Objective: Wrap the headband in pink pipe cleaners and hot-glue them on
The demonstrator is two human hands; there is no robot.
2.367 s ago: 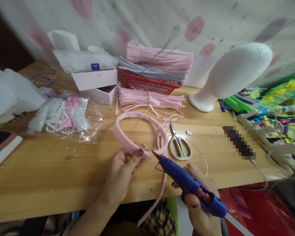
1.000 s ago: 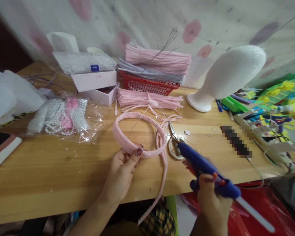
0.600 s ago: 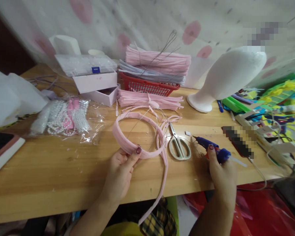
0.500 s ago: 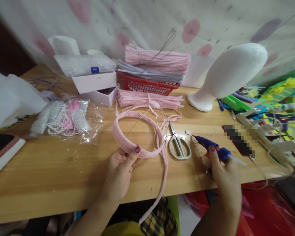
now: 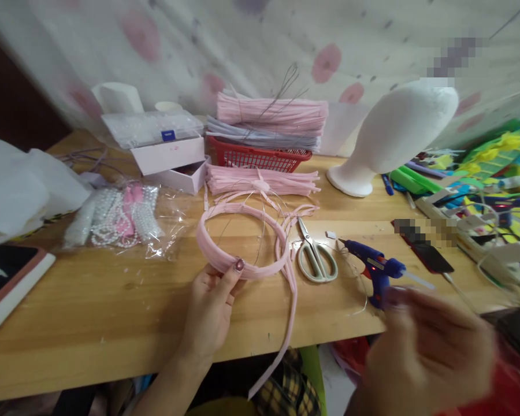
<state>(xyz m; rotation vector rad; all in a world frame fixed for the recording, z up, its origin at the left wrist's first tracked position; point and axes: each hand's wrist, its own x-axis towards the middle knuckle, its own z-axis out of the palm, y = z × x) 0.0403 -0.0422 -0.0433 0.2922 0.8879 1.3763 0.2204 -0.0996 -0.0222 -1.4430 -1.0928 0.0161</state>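
You have put the glue gun [image 5: 374, 267] down. A moment ago your right hand [image 5: 429, 352] held it with the nozzle at the headband [image 5: 211, 254]. Now it lies on the desk [image 5: 91, 300] just to the right of the scissors [image 5: 314, 261], nozzle pointing left, with the glue stick poking out of its back end. Your right hand has let go and drawn back toward you, so it is now in front of the desk's edge and apart from the gun. No glue is going on at this moment, and the spot you were working on is held only by your other hand.

Your left hand [image 5: 210, 306] has not shifted. It pinches the near rim of the headband, thumb pressed on top and fingers curled beneath. The headband rests on the desk in front of you, left of the scissors. Its loose pink strip [image 5: 291, 300] runs from the right side of the hoop down over the desk's edge.

Your right hand is blurred with motion. Its fingers look loosely apart and I can see nothing in them, though the blur hides the finer detail. The thing nearest to it is the glue gun.
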